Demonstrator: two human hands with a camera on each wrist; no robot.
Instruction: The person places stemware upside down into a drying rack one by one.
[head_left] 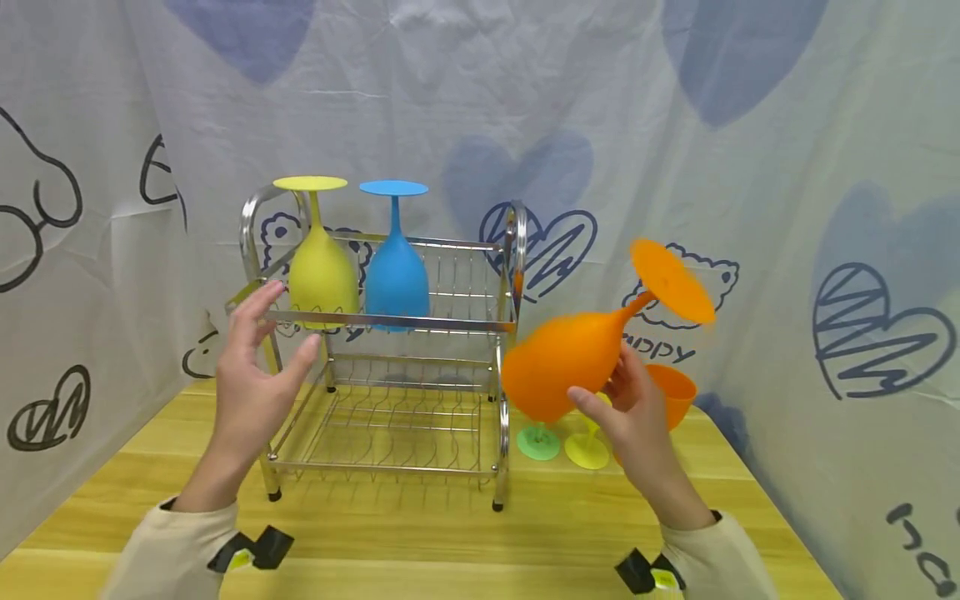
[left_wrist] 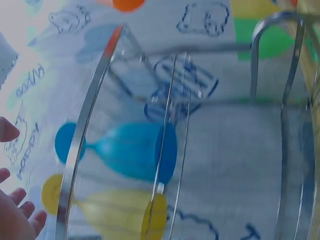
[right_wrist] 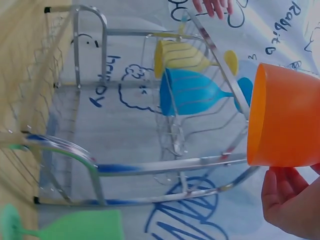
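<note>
My right hand (head_left: 637, 417) grips an orange goblet (head_left: 562, 362) by its bowl, to the right of a metal two-tier rack (head_left: 390, 319). The goblet is tilted, with its foot up to the right and its mouth down to the left. On the rack's upper tier a yellow goblet (head_left: 322, 271) and a blue goblet (head_left: 396, 279) stand upside down side by side. My left hand (head_left: 255, 383) is held up near the rack's front left corner, fingers and thumb spread, holding nothing. The right wrist view shows the orange bowl (right_wrist: 287, 117) close up, fingers under it.
Behind the held goblet, on the wooden table (head_left: 360, 542), stand a green goblet (head_left: 538, 443), a yellow goblet (head_left: 587, 451) and another orange goblet (head_left: 671, 392), all partly hidden. A white cloth (head_left: 420, 100) with printed drawings hangs behind and at both sides.
</note>
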